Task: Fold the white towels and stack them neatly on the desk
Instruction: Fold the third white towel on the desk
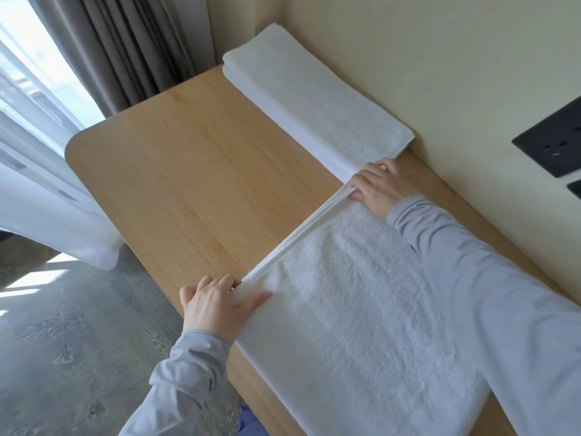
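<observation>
Desk [195, 171]: two hands [217, 305] [382, 188] on one towel [361, 309]

The worktop [195, 171] is seen as pale wood with fine straight grain and a matt finish. The spread towel [361, 309] is shown as white terry cloth, nubbly, with a flatter woven hem [301, 234]; the folded towels [314, 96] look alike. Smooth grey knit is worn on the sleeves [490, 294]. The black wall plate [553, 146] is perhaps matt plastic, though blurred.
</observation>
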Motion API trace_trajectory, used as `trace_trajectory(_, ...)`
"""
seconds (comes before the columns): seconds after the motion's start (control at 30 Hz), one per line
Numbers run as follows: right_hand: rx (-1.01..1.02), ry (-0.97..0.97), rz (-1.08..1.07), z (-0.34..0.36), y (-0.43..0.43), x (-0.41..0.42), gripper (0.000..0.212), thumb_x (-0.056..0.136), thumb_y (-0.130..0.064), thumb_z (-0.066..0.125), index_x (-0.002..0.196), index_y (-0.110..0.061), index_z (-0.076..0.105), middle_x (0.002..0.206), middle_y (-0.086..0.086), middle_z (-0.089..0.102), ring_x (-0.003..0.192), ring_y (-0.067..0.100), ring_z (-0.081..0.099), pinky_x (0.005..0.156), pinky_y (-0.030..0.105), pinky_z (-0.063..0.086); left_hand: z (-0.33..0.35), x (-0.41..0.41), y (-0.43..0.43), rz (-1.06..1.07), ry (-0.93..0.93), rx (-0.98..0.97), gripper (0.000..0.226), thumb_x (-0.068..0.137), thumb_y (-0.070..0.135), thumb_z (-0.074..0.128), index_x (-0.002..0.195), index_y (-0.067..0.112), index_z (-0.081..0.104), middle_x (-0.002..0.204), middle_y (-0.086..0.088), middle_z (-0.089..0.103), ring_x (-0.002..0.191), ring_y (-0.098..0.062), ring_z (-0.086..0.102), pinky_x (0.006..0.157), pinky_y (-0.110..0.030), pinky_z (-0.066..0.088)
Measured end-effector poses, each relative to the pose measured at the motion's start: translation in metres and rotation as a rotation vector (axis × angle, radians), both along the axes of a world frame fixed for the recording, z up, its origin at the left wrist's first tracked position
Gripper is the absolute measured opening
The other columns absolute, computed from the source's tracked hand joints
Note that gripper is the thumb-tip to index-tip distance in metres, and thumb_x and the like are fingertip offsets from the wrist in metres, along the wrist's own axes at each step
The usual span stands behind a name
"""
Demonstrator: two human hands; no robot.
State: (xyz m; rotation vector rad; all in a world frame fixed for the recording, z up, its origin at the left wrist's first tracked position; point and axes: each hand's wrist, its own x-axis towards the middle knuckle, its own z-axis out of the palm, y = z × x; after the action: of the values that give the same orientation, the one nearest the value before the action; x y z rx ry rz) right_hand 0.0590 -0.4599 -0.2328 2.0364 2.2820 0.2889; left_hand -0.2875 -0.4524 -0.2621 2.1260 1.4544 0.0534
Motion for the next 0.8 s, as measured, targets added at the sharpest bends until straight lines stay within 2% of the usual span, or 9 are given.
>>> trace_trajectory(0.1,-0.044,0.023,-0.05,0.004,0.003,0.003,0.022,0.082,-0.024,0.068,0.079,-0.003,0.062,0.075,0.009,0.065,0.082,0.027,0.062,0.089,0.045,0.037,0.002,-0.003,0.002,-0.096,0.119,0.103,0.063,0.067,0.085,0.037,0.059,0.024,0.044,0.055,0.012,0.043,0.075,-0.014,0.042,0.08,-0.028,0.018)
trace_trajectory(0.2,-0.114,0.015,-0.137,0.01,0.009,0.012,0.032,0.084,-0.034,0.065,0.084,-0.001,0.064,0.081,0.011,0.065,0.092,0.028,0.059,0.093,0.044,0.03,0.005,-0.004,0.003,-0.173,0.165,0.195,0.073,0.06,0.086,0.013,0.054,0.019,0.041,0.053,0.01,0.048,0.072,-0.014,0.044,0.079,-0.028,0.019)
trace_trajectory(0.27,-0.13,0.027,-0.156,0.011,0.012,0.015,0.031,0.088,-0.032,0.06,0.086,-0.001,0.063,0.084,0.011,0.065,0.095,0.028,0.056,0.092,0.039,0.026,0.005,-0.003,0.002,-0.152,0.148,0.191,0.071,0.061,0.087,0.019,0.057,0.022,0.046,0.053,0.011,0.046,0.073,-0.015,0.047,0.081,-0.028,0.019)
trace_trajectory(0.33,-0.114,0.043,-0.144,0.008,0.012,0.015,0.026,0.091,-0.025,0.056,0.085,0.0,0.06,0.082,0.013,0.064,0.091,0.029,0.056,0.087,0.04,0.03,0.004,-0.003,0.0,-0.089,0.111,0.149,0.063,0.065,0.086,0.04,0.07,0.024,0.053,0.055,0.013,0.045,0.081,-0.015,0.051,0.085,-0.028,0.018)
trace_trajectory(0.4,-0.089,0.044,-0.138,0.006,0.009,0.012,0.021,0.092,-0.019,0.055,0.085,0.001,0.059,0.079,0.014,0.064,0.087,0.031,0.057,0.082,0.042,0.035,0.004,-0.004,-0.001,-0.045,0.084,0.112,0.054,0.067,0.079,0.049,0.076,0.026,0.053,0.058,0.014,0.048,0.085,-0.014,0.051,0.085,-0.028,0.016)
trace_trajectory(0.5,-0.064,0.019,-0.146,0.003,0.005,0.009,0.017,0.093,-0.011,0.053,0.086,0.003,0.058,0.077,0.018,0.062,0.084,0.033,0.057,0.076,0.044,0.038,0.005,-0.003,0.001,-0.092,0.151,0.107,0.055,0.069,0.08,0.042,0.071,0.026,0.054,0.063,0.012,0.053,0.085,-0.011,0.047,0.085,-0.029,0.017)
trace_trajectory(0.67,-0.107,0.018,-0.2,0.0,0.007,0.005,0.024,0.098,-0.015,0.041,0.095,0.003,0.056,0.089,0.02,0.062,0.095,0.033,0.052,0.082,0.045,0.035,0.005,-0.004,0.003,-0.167,0.229,0.164,0.071,0.068,0.088,0.023,0.055,0.022,0.048,0.064,0.01,0.048,0.084,-0.013,0.046,0.085,-0.029,0.02)
trace_trajectory(0.73,-0.119,0.024,-0.225,0.0,0.008,0.002,0.024,0.099,-0.016,0.04,0.098,0.003,0.055,0.092,0.02,0.061,0.098,0.032,0.051,0.082,0.044,0.034,0.006,-0.006,0.002,-0.155,0.172,0.19,0.077,0.064,0.085,0.014,0.05,0.018,0.049,0.059,0.007,0.046,0.077,-0.017,0.048,0.08,-0.031,0.022)
trace_trajectory(0.8,-0.134,0.032,-0.252,0.0,0.008,-0.001,0.024,0.099,-0.016,0.038,0.101,0.002,0.054,0.095,0.02,0.06,0.1,0.032,0.049,0.083,0.043,0.034,0.005,-0.008,-0.002,-0.158,0.02,0.266,0.083,0.074,0.082,0.016,0.044,0.011,0.048,0.052,0.0,0.044,0.063,-0.024,0.048,0.071,-0.033,0.029)
